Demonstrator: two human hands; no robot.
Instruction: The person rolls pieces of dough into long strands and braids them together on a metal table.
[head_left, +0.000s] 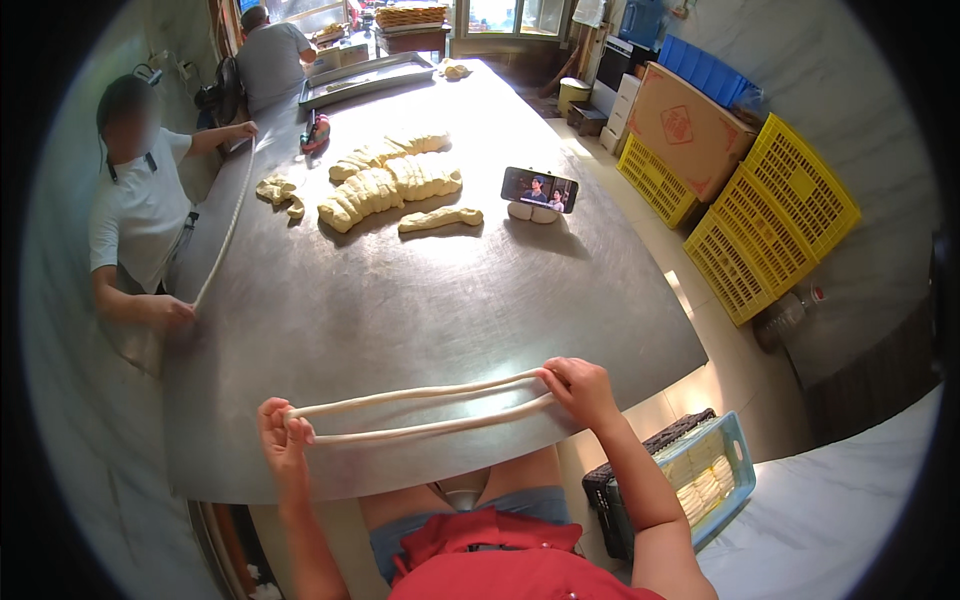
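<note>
A long dough rope stretches between my two hands in two roughly parallel strands above the near part of the metal table. At the left end, my left hand pinches the strands between its fingers. My right hand is closed around the right end, and the fingers hide how the strands join there. Farther up the table lie two rows of thick dough pieces. A single dough log rests in front of them, and small dough scraps lie to their left.
On the left a co-worker stretches a twisted dough strand. A phone stands propped on the table. Metal trays sit at the far end near another person. At lower right, a blue crate holds shaped dough; yellow crates stand beyond.
</note>
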